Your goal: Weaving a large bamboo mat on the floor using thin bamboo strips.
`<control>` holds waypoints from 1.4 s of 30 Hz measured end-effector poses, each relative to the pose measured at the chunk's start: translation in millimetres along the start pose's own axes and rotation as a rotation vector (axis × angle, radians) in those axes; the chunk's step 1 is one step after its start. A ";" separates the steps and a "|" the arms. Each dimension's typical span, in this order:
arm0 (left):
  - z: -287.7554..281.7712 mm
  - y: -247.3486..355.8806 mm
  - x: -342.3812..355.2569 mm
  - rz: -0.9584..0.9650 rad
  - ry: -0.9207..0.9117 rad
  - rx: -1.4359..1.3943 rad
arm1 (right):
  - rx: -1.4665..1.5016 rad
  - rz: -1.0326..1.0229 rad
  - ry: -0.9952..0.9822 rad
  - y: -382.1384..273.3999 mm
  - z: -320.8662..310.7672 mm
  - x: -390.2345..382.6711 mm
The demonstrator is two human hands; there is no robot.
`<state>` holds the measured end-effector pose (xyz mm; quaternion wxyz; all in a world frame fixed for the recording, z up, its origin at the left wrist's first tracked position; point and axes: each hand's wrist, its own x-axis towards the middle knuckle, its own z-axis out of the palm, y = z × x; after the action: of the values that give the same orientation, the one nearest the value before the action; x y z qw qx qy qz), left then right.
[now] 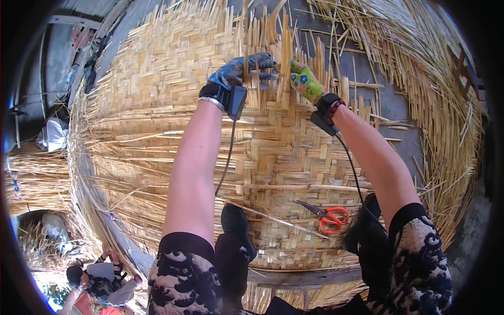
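My left hand point(244, 71), in a blue patterned glove, has its fingers stretched apart at upright reed strips near the top of the woven mat point(157, 68); a narrow strip crosses the fingers. Just to its right my right hand point(304, 79), in a green flowered glove, is closed on a flat upright reed strip point(285, 47); its fingertips are partly hidden. Scissors with orange handles point(329, 218) lie on the mat between my legs, near my right shoe.
Loose reed bundles point(420, 105) line the right side over a grey surface point(399, 110). More straw point(34, 181) lies at the left, beside a white bag point(55, 134). Another person point(100, 281) is at the lower left. A wooden board point(304, 278) runs below the mat.
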<state>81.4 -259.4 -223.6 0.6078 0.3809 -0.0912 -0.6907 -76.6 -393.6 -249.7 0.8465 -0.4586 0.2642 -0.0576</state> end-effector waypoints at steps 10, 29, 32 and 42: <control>7.8 -9.8 -13.8 0.213 -0.001 0.122 | -0.700 -0.283 -0.178 -3.0 6.4 -0.8; -10.7 -13.5 -25.1 0.265 0.384 0.172 | -0.164 -0.108 -0.169 0.9 -1.2 -15.6; -7.0 -5.7 -22.8 0.210 0.166 0.546 | -0.163 0.007 -0.223 5.7 -2.9 -1.9; -42.8 -36.0 -11.0 0.262 0.215 0.013 | -0.517 -0.143 -0.236 16.4 -58.5 2.3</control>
<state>80.6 -226.2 -269.9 0.6966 0.4415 -0.0788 -0.5601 -106.3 -428.6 -289.6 0.7204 -0.6800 0.1368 0.0061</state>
